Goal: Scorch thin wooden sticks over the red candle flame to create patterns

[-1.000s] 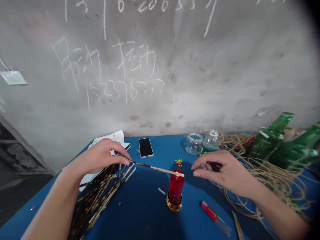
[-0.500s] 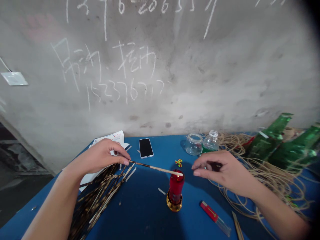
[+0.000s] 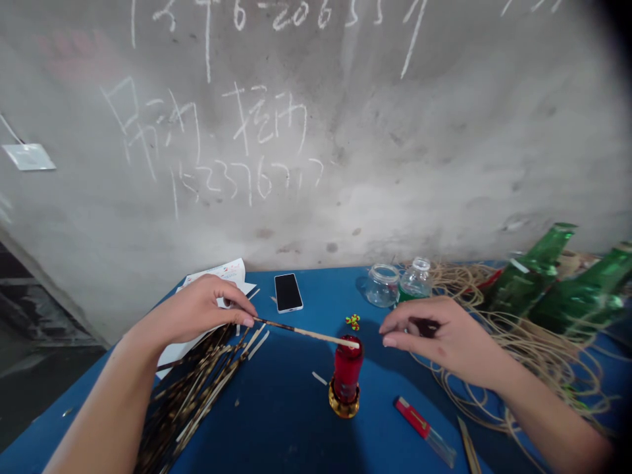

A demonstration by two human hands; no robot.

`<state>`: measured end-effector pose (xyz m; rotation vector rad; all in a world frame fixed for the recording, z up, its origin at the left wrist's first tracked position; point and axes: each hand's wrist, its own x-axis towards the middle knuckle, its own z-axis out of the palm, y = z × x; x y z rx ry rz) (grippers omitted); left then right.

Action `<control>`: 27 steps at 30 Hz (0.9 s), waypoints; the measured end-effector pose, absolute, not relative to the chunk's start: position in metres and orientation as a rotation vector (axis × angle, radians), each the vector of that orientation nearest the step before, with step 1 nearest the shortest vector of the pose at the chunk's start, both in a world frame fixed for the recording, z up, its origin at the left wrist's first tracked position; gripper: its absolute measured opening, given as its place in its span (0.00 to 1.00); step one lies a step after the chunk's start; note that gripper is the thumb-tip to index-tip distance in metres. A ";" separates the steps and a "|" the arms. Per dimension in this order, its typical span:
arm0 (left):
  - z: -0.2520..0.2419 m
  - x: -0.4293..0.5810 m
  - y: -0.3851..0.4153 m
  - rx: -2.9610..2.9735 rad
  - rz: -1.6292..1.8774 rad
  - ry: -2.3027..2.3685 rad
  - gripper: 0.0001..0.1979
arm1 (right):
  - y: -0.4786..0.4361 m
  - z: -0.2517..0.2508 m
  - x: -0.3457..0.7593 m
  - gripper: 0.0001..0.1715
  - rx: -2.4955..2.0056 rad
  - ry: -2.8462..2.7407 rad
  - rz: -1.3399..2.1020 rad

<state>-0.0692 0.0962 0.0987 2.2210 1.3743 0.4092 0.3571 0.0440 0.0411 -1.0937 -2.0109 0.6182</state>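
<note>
Between the thumb and fingertips of my left hand is one end of a thin stick, scorched dark along the held half and pale toward the far end. Its pale tip lies over the top of a red candle holder with a gold base; a small glow shows beneath the tip. To the right of the candle, my right hand hovers with thumb and fingers apart and nothing between them. Under my left forearm lies a heap of scorched sticks, partly hidden by the arm.
A phone, a glass jar and a plastic bottle stand or lie toward the wall. Coiled cord and green bottles fill the right side. A red-and-clear case lies in front on the blue table.
Almost nothing differs. Both hands and the stick stay in place over the candle, with only a very slight shift of the view.
</note>
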 end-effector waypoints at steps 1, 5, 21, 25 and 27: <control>0.099 -0.069 0.096 2.221 0.410 1.378 0.08 | 0.044 0.041 0.357 0.13 -1.091 -2.012 0.614; 0.098 -0.069 0.094 2.233 0.413 1.379 0.08 | 0.043 0.042 0.357 0.13 -1.093 -2.016 0.605; 0.101 -0.067 0.093 2.226 0.414 1.376 0.08 | 0.042 0.043 0.357 0.14 -1.107 -2.014 0.603; 0.102 -0.067 0.093 2.224 0.411 1.378 0.09 | 0.042 0.042 0.357 0.14 -1.109 -2.009 0.606; 0.102 -0.067 0.093 2.212 0.416 1.376 0.09 | 0.042 0.042 0.357 0.13 -1.106 -2.006 0.613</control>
